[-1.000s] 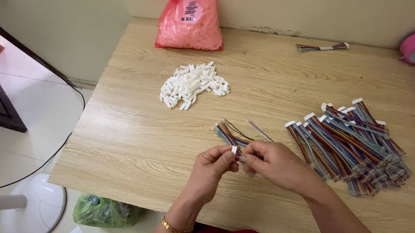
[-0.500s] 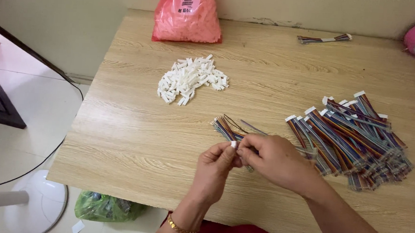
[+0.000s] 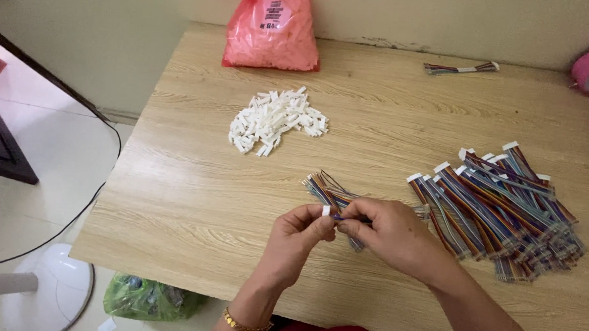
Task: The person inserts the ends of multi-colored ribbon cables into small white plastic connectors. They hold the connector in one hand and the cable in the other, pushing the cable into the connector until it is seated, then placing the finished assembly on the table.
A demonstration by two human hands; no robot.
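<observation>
Left hand [image 3: 299,236] pinched white connector housing [image 3: 326,211]; right hand [image 3: 388,234] gripped ribbon wire [image 3: 345,217], mid-insertion. Next needed aligned push.

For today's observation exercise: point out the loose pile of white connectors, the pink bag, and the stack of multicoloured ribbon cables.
pile of white connectors [image 3: 277,121], head view, middle of the heap.
pink bag [image 3: 272,33], head view, its bulging front.
stack of ribbon cables [image 3: 507,203], head view, middle of the wires.
</observation>
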